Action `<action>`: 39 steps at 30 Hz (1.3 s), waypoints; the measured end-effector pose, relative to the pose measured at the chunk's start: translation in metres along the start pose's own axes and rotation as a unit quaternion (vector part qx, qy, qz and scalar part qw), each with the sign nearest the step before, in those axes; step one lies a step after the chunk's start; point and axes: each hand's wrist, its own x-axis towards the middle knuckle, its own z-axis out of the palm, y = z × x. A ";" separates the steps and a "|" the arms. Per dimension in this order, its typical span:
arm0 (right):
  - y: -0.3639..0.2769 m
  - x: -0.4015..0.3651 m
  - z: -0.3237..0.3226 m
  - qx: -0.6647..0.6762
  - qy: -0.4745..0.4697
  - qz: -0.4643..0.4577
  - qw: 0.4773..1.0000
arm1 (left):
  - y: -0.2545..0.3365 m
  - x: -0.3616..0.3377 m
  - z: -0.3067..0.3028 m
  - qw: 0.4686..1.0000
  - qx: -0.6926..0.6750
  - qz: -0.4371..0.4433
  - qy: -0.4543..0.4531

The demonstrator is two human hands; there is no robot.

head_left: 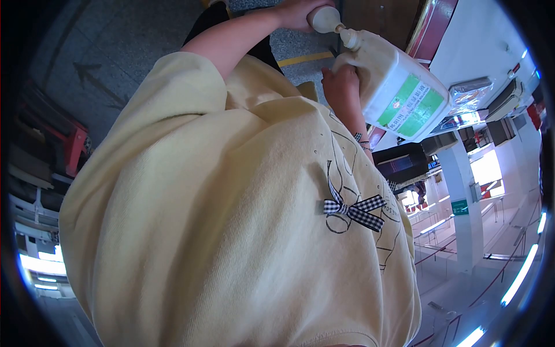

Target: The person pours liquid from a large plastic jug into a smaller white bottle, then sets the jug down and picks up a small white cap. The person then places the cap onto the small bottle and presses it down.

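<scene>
My right hand point(342, 87) is closed round the handle of a large white plastic jug point(378, 63). The jug is tipped, its narrow mouth pointing to the upper left. A green and white label with printed text and "SOLUTION" is on its side. Up at the top of the view, my left hand point(298, 14) grips a small pale cup point(325, 19). The cup's edge is right at the jug's mouth, with a small yellowish bit showing between the two. Part of my left hand's fingers is hidden behind the cup.
A dark red table edge point(430, 29) runs behind the jug, beside a white surface point(462, 40). A clear plastic-wrapped pack point(471, 92) lies beyond the jug. Grey floor point(110, 52) with a dark arrow and a yellow line point(305, 59) shows. A red metal frame point(75, 144) stands left.
</scene>
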 end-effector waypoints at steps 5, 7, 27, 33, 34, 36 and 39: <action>-0.002 -0.001 -0.002 -0.015 0.003 -0.006 1.000 | -0.001 -0.001 0.002 1.000 0.011 0.000 0.009; -0.002 -0.001 -0.002 -0.016 0.002 -0.007 1.000 | 0.004 -0.001 -0.001 1.000 0.015 -0.008 0.003; -0.011 -0.004 -0.007 -0.036 0.016 -0.003 0.999 | -0.003 -0.001 0.003 1.000 0.001 0.009 0.014; -0.011 -0.005 -0.008 -0.039 0.026 -0.018 0.999 | -0.011 -0.001 0.010 0.999 0.008 0.025 0.030; -0.010 -0.005 -0.007 -0.039 0.026 -0.018 0.999 | -0.012 -0.001 0.012 0.999 0.014 0.024 0.033; -0.006 -0.003 -0.004 -0.021 0.015 -0.010 1.000 | -0.013 -0.001 0.013 0.999 0.020 0.024 0.036; -0.001 -0.001 -0.001 -0.009 0.014 -0.008 1.000 | -0.013 0.000 0.012 0.999 0.020 0.014 0.027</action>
